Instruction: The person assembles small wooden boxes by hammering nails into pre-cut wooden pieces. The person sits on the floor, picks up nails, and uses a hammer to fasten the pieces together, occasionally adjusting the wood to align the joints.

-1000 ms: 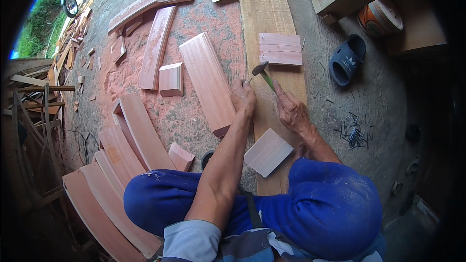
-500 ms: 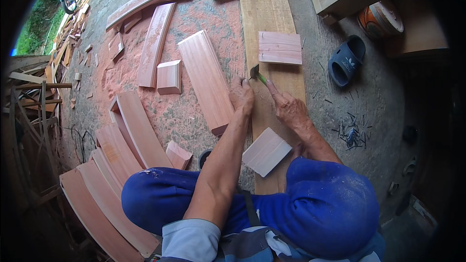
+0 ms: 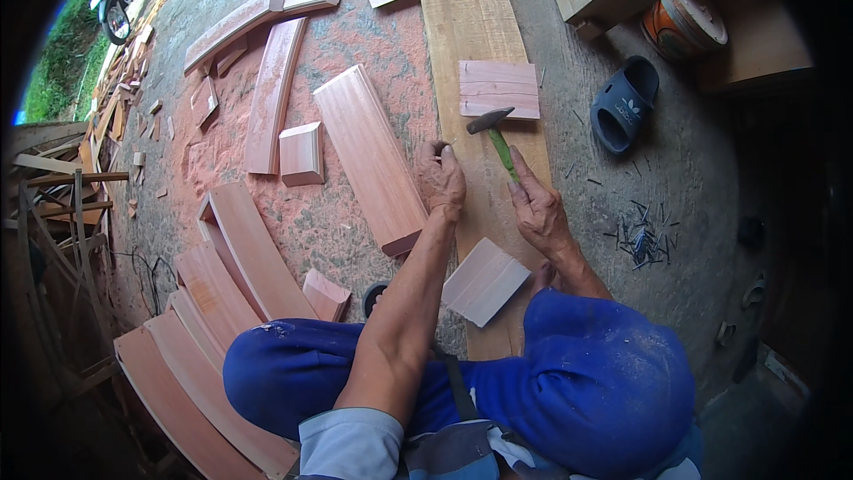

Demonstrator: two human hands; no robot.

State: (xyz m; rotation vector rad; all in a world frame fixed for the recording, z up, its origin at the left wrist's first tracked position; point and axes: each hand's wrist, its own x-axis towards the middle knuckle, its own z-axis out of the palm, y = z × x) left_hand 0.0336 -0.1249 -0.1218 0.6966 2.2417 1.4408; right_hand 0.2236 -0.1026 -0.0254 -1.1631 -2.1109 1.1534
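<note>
In my right hand (image 3: 544, 216) is a hammer (image 3: 500, 147) with a green handle, its dark head raised over the long wooden plank (image 3: 480, 27). My left hand (image 3: 442, 180) is closed at the plank's left edge, thumb and finger pinching what looks like a thin nail, mostly hidden by the fingertips. Just beyond the hammer head, a small reddish board (image 3: 499, 87) lies across the plank. A paler square block (image 3: 486, 282) rests on it nearer to me, by my knee. Beside my left hand is a thick reddish wooden piece (image 3: 369, 160).
Loose nails (image 3: 646, 236) lie scattered on the concrete at right, below a dark slide sandal (image 3: 625, 105). An orange and white bucket (image 3: 684, 25) stands at the far right. Curved wooden parts (image 3: 200, 382) sit by my left knee. Sawdust and more cut pieces (image 3: 275, 93) cover the floor at left.
The hammer head has lifted away from my left fingertips and moved right, and my right hand has shifted slightly back. My left hand stays at the plank's edge. The view has shifted a little.
</note>
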